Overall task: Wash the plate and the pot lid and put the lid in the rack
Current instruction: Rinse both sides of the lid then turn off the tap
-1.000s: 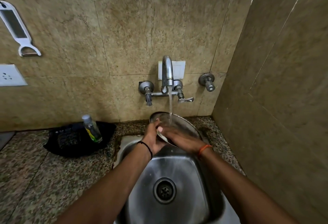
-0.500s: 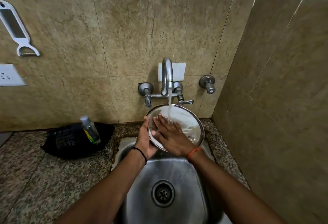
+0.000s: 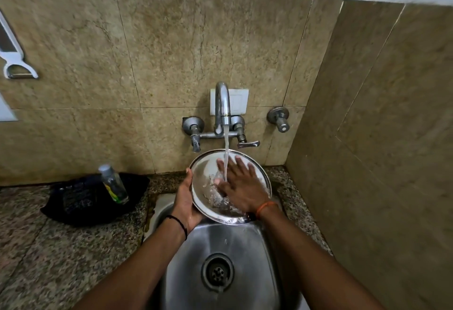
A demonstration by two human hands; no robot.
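Observation:
A round steel plate [image 3: 206, 174] is tilted toward me over the steel sink [image 3: 245, 248], under the running tap [image 3: 221, 106]. My left hand [image 3: 186, 201] grips the plate's left rim from behind. My right hand [image 3: 239, 182] lies flat on the plate's inner face with fingers spread, and the water stream falls onto it. No pot lid and no rack show in this view.
A small clear bottle [image 3: 113, 183] stands on a black tray [image 3: 81, 201] on the granite counter, left of the sink. A white peeler [image 3: 14, 62] hangs on the tiled wall at far left. A tiled side wall closes in on the right.
The plate has tipped up to face me and risen under the stream. My right hand has slid from the lower rim up across the plate's face, fingers spreading.

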